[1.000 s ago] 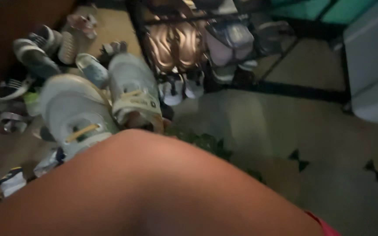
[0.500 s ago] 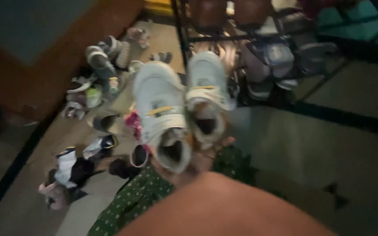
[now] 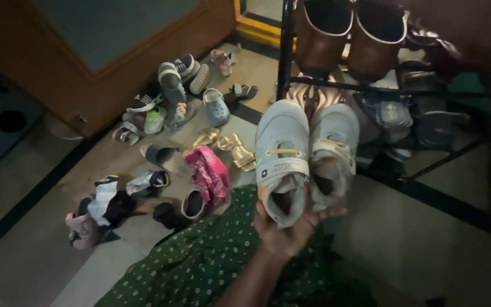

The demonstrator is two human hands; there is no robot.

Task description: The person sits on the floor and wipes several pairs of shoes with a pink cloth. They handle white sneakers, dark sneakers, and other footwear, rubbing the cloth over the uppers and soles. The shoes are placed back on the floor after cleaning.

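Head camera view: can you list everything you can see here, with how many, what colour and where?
pale sneakers: two, whitish, held side by side in the hand, centre
shoe rack: one, black, upper right
brown shoes: two, on the rack's top
scattered footwear: many, mixed colours, on the floor at left
pink cloth: one, on the floor, centre
wooden door: one, brown, upper left
green dotted garment: one, bottom centre
hand: one, which side unclear, grips the sneakers' heels

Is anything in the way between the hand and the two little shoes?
No. The hand already holds the pair of pale shoes from underneath, fingers curled around their heels, so nothing sits between them. The shoe rack stands just behind the shoes, and other footwear is scattered on the floor to the left.
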